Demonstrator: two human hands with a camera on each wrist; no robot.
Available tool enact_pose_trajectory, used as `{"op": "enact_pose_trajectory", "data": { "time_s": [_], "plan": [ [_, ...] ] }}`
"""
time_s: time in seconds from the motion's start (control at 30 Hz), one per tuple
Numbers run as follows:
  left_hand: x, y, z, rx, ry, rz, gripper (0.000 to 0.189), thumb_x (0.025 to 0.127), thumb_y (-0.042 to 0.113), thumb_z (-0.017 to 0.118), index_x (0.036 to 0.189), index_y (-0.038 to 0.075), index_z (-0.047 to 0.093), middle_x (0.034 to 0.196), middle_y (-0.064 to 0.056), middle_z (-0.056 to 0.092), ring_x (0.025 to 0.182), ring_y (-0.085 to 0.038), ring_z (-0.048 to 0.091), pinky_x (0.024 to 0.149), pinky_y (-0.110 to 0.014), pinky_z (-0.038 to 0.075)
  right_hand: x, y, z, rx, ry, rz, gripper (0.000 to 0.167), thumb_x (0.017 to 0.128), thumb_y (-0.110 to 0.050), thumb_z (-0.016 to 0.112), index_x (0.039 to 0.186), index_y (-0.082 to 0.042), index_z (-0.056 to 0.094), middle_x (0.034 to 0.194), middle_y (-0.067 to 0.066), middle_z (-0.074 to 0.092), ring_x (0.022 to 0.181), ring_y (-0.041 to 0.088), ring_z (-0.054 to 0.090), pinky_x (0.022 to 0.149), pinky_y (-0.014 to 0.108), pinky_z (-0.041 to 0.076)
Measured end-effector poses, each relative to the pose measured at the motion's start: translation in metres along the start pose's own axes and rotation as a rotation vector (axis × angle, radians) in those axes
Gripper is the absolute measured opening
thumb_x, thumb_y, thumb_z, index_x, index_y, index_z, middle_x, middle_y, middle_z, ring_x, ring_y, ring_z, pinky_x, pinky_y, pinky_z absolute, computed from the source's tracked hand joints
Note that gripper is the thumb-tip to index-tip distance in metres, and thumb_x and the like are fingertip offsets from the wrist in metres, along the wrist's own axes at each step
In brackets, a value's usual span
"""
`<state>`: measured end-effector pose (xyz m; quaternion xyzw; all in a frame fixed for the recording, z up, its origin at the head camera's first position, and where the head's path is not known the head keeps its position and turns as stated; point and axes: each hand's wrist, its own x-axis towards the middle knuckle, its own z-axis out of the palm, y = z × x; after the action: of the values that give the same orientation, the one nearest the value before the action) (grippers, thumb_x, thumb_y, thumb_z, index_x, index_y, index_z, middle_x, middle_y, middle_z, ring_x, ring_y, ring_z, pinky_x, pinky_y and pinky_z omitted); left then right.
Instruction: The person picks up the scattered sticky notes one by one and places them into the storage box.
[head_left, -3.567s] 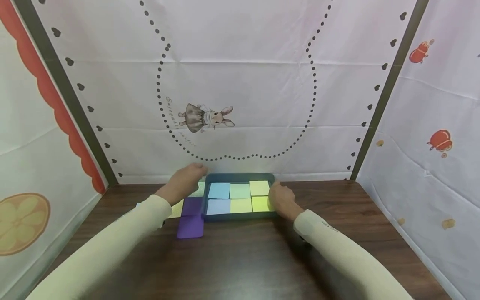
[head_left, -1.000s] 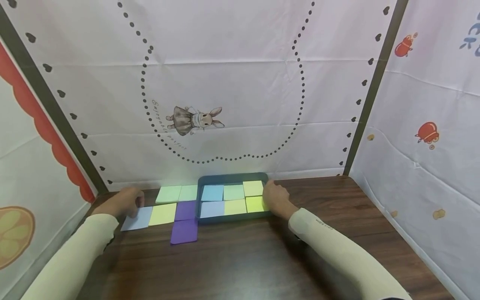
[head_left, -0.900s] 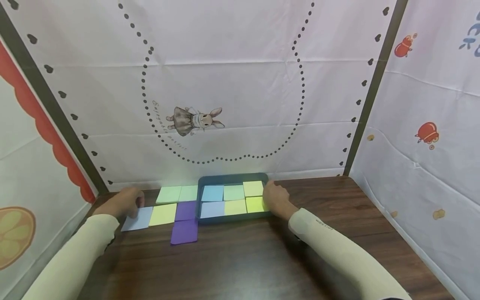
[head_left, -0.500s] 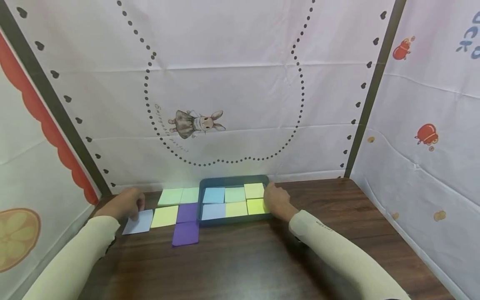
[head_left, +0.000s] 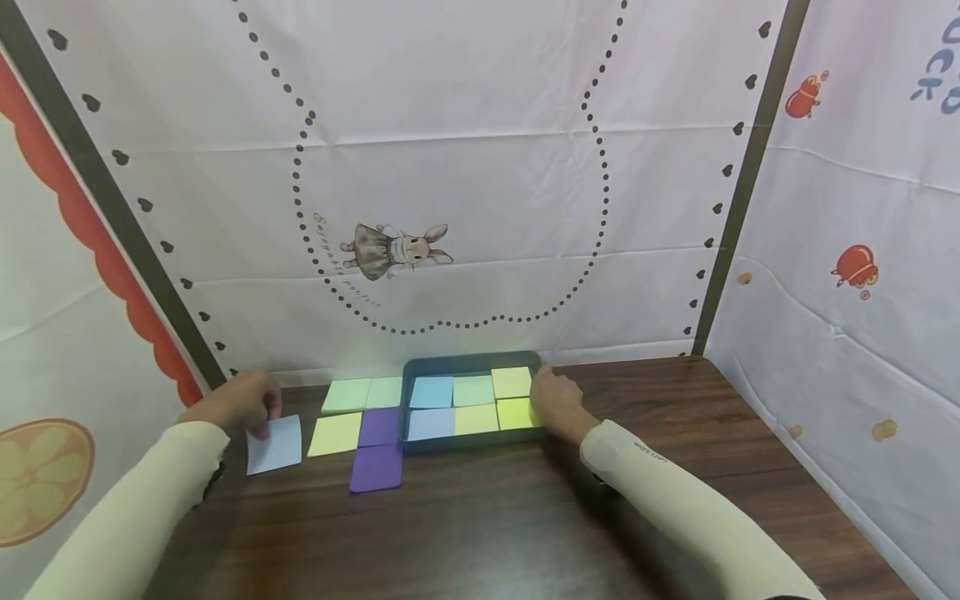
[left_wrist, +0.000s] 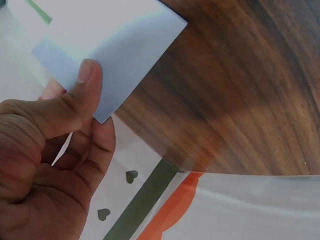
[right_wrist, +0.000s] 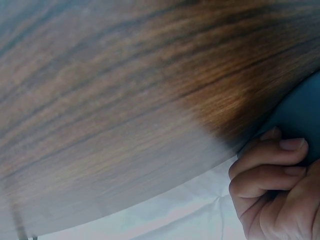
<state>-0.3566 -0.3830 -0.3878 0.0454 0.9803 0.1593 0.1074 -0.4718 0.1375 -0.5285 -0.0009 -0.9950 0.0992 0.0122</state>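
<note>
My left hand [head_left: 234, 406] pinches a square light blue paper note [head_left: 276, 447] at the far left of the head view. In the left wrist view the thumb lies on top of the note [left_wrist: 137, 60] near one corner, with fingers beneath; the note is tilted up. At the right end of a dark teal tray [head_left: 474, 362], my right hand [head_left: 561, 404] grips the wall. The right wrist view shows its curled fingers [right_wrist: 265, 180] against the tray's outer side; the thumb is hidden there. Several blue, green and yellow notes [head_left: 432, 392] lie in two rows inside the tray.
Left of the tray, on the brown wooden table [head_left: 480, 525], lie two pale green notes [head_left: 347, 396], a yellow note [head_left: 335, 434] and two purple squares [head_left: 377, 468]. A printed white cloth [head_left: 480, 200] hangs behind the table and along both sides.
My left hand has gone from the tray's left corner to the light blue note, taken its edge and tilted it up, away from the yellow one. My right hand stays at the tray.
</note>
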Motion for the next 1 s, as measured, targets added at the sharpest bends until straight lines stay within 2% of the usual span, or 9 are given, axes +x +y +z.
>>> {"op": "enact_pose_trajectory", "data": {
  "time_s": [0.13, 0.23, 0.43, 0.63, 1.0],
  "plan": [
    [-0.003, 0.004, -0.006, -0.058, -0.037, -0.014, 0.026, 0.077, -0.016, 0.083, 0.084, 0.006, 0.070, 0.084, -0.008, 0.066, 0.081, -0.025, 0.063, 0.067, -0.036, 0.054, 0.000, 0.000, -0.001, 0.020, -0.006, 0.010, 0.039, 0.114, -0.019, 0.044, 0.141, 0.005, 0.057, 0.092, 0.019, 0.074, 0.083, 0.034, 0.076, 0.067, 0.051, 0.064],
    [-0.006, 0.007, -0.014, -0.067, -0.088, -0.009, 0.024, 0.079, -0.013, 0.084, 0.086, 0.006, 0.071, 0.085, -0.007, 0.067, 0.081, -0.024, 0.063, 0.069, -0.037, 0.055, 0.001, -0.001, 0.001, 0.020, -0.010, 0.010, 0.038, 0.114, -0.019, 0.044, 0.141, 0.005, 0.057, 0.093, 0.019, 0.074, 0.084, 0.034, 0.077, 0.068, 0.051, 0.064],
    [-0.009, 0.018, -0.032, -0.065, -0.186, -0.046, 0.021, 0.083, -0.010, 0.086, 0.091, 0.005, 0.073, 0.088, -0.007, 0.069, 0.084, -0.024, 0.063, 0.073, -0.039, 0.058, 0.000, -0.002, 0.001, 0.037, -0.002, 0.018, 0.033, 0.115, -0.020, 0.044, 0.133, 0.003, 0.058, 0.094, 0.020, 0.074, 0.087, 0.036, 0.077, 0.070, 0.052, 0.066],
    [-0.010, 0.029, -0.044, -0.012, -0.178, -0.091, 0.021, 0.082, -0.008, 0.086, 0.088, 0.008, 0.074, 0.089, -0.008, 0.069, 0.087, -0.025, 0.063, 0.072, -0.037, 0.055, -0.002, -0.001, -0.001, 0.040, 0.013, 0.022, 0.030, 0.115, -0.021, 0.045, 0.131, 0.001, 0.059, 0.091, 0.018, 0.072, 0.085, 0.034, 0.076, 0.069, 0.051, 0.065],
    [-0.007, 0.046, -0.067, 0.020, -0.168, -0.070, 0.016, 0.087, -0.009, 0.080, 0.089, 0.006, 0.075, 0.087, -0.007, 0.069, 0.084, -0.024, 0.061, 0.072, -0.036, 0.054, -0.003, -0.002, -0.002, 0.035, 0.004, 0.006, 0.033, 0.114, -0.019, 0.045, 0.136, 0.003, 0.058, 0.091, 0.018, 0.071, 0.080, 0.031, 0.072, 0.067, 0.050, 0.063]
  ]
}}
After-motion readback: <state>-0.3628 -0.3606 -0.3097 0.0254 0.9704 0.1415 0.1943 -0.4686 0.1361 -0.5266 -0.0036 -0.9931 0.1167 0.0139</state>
